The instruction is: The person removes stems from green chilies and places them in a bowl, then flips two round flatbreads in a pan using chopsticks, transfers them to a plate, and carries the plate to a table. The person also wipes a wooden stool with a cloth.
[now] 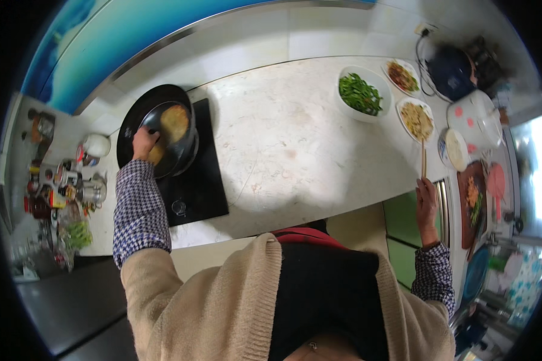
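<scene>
At the left, my left hand is closed on the black knob of a glass pan lid. Through the lid I see browned, flat pieces of food in a black wok, which is on a black cooktop. On the right side, my right hand holds a pair of wooden chopsticks. Their far tips reach the near edge of a white plate of pale shredded food. Whether the tips touch the food is hard to tell.
A white bowl of cut green vegetables and a plate of mixed food stand at the back right. Farther right are a white pot and a cutting board with chopped food. Jars and bottles crowd the left end.
</scene>
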Available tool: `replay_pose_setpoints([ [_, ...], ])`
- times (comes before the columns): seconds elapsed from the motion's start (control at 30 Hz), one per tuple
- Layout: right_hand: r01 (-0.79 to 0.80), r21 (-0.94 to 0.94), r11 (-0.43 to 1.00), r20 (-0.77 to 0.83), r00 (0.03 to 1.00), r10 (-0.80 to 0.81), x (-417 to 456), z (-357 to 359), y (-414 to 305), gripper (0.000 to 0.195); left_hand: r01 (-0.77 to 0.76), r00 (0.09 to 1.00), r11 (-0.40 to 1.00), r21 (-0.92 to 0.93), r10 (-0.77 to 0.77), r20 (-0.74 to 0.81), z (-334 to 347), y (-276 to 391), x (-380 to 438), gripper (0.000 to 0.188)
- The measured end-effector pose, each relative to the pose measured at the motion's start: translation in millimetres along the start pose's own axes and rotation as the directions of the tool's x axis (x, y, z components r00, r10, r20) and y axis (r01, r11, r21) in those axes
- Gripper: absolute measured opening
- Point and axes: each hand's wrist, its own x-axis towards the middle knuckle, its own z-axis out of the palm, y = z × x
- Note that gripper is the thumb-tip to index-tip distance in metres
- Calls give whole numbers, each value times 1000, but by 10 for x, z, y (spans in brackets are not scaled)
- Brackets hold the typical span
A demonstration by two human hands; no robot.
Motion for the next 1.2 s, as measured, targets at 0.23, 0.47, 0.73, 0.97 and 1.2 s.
replay_pose_setpoints([
  [0.23, -31, 8, 999, -71, 997, 31, -198, -91, -4, 23, -26, 996, 998, -57, 20, -91, -621, 110, 84, 40],
  [0.47, -31, 62, 998, -150, 988, 41, -305, -168, 208, 23, -250, 957, 961, -119, 226, -183, -1221, 1455, -256, 38],
  [0.73, -69, 150, 986, -280, 954, 109, -665, -389, 444, 23, -670, 742, 710, -217, 651, -161, -339, 4059, -361, 33],
  [0.97, -298, 338, 893, -379, 825, 419, -1156, -788, 537, 18, -674, 723, 711, -201, 690, 17, 576, 5500, -759, 40],
  [1.2, -480, 586, 653, -362, 566, 741, -1656, -969, 657, 19, -684, 712, 704, -191, 701, 36, 894, 6072, -881, 39],
])
